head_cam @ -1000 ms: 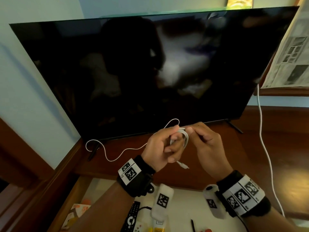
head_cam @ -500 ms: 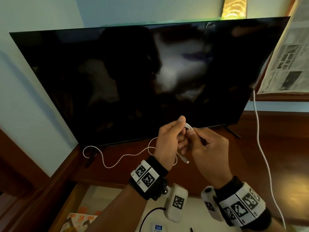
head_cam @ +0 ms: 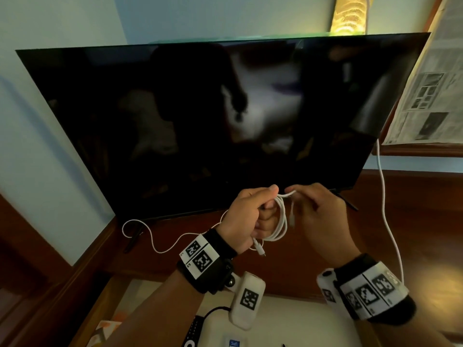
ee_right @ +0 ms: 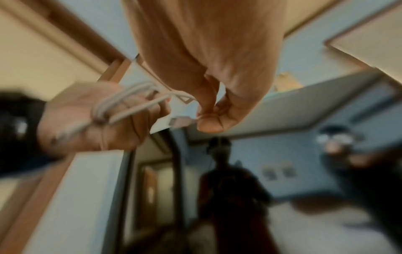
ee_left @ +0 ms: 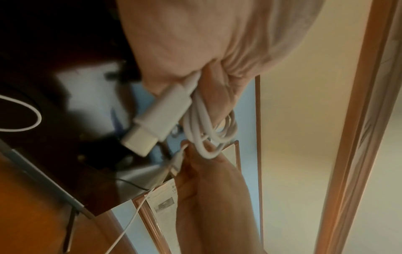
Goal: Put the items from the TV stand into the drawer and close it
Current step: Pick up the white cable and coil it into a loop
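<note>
Home living room — television (head_cam: 213, 126), wooden stand (head_cam: 413, 221)

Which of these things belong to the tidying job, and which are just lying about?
Part of the job:
white cable, coiled in left hand, its end pinched by right hand
open drawer

Just there:
TV
newspaper

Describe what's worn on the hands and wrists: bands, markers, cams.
Both forearms bare, no sleeves or gloves. The left hand has a black wrist strap carrying a white plate with two black square fiducial tags, plus a white camera pod bearing one tag. The right hand has a black band wrapped with white tags and a white pod.
</note>
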A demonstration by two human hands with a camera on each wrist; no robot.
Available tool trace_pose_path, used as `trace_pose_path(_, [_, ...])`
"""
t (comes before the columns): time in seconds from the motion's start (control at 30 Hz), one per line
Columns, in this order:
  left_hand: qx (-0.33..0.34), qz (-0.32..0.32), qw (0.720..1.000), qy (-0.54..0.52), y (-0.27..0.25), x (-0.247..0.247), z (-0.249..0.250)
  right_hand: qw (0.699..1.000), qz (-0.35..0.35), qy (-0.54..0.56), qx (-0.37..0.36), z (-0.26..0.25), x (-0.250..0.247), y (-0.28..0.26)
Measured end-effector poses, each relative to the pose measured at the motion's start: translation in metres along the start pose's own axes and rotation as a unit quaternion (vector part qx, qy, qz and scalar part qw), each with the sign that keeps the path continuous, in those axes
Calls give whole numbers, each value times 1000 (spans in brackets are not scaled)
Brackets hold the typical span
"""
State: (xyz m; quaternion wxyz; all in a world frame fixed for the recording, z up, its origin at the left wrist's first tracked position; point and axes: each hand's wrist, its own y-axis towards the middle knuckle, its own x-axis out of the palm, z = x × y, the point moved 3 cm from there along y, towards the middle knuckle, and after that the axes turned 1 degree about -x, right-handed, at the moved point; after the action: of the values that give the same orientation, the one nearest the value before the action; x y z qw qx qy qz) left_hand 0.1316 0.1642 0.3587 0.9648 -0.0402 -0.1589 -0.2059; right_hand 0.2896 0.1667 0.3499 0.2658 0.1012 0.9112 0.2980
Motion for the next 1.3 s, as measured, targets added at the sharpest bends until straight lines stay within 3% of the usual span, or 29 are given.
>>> trace_pose_path(0.07, [0, -5, 1000, 8, 0, 3, 1, 988, 46, 123, 82, -5, -2, 4])
trace_pose_path(0.2, [4, -11, 1000, 11, 1, 4, 3, 956, 65, 245, 147, -11, 2, 1])
trace_pose_path(0.37, [-2, -3, 1000, 12, 1, 3, 3, 926, 93, 309, 194, -6, 10, -7])
trace_pose_path(0.5, [-2, -1, 1000, 8, 5, 4, 4, 922, 135, 318, 175, -10, 9, -3])
trace_pose_path(0.57, [5, 11, 1000, 11, 7, 3, 6, 912, 110, 340, 202, -7, 10, -4])
trace_pose_path(0.7, [27, 42, 998, 31, 12, -3, 6, 873, -21, 423, 242, -7, 15, -14])
trace_pose_path(0.77, [30, 62, 996, 56, 13, -6, 1, 875, -30, 423, 235, -11, 14, -19])
trace_pose_path(0.9, [28, 111, 989, 98, 13, -8, -9, 925, -34, 337, 170, -17, 10, -25])
trace_pose_path(1.03, [23, 163, 981, 100, 17, -16, -18, 971, -141, 193, 22, -35, 6, -33])
trace_pose_path(1.13, [0, 192, 975, 114, 21, -22, -30, 979, -187, 77, -3, -39, 8, -31])
trace_pose_path(1.2, [-27, 180, 978, 104, 22, -22, -36, 980, -192, -46, -35, -35, 8, -27])
trace_pose_path(1.3, [-57, 132, 982, 119, 18, -12, -36, 939, -175, -251, -155, -32, 5, -19])
